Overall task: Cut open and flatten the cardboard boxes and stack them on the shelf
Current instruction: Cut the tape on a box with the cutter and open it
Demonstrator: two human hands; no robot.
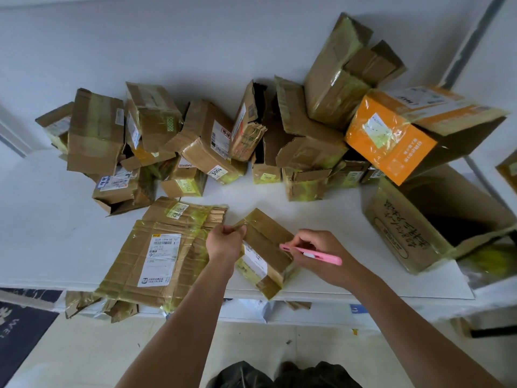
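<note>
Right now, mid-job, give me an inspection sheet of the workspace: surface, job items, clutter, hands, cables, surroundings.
Surface: white table, bare patch in the middle.
Job's things: small taped box at the front edge; flattened cardboard to its left; unopened boxes piled along the back, including an orange box.
Clutter: large open box on its side at right; cardboard scraps below the table edge.
Hands: left hand grips the small box's corner; right hand holds a pink cutter against its top.
Cables: nothing seen.
Surroundings: white wall; dark mat on the floor at left.
</note>
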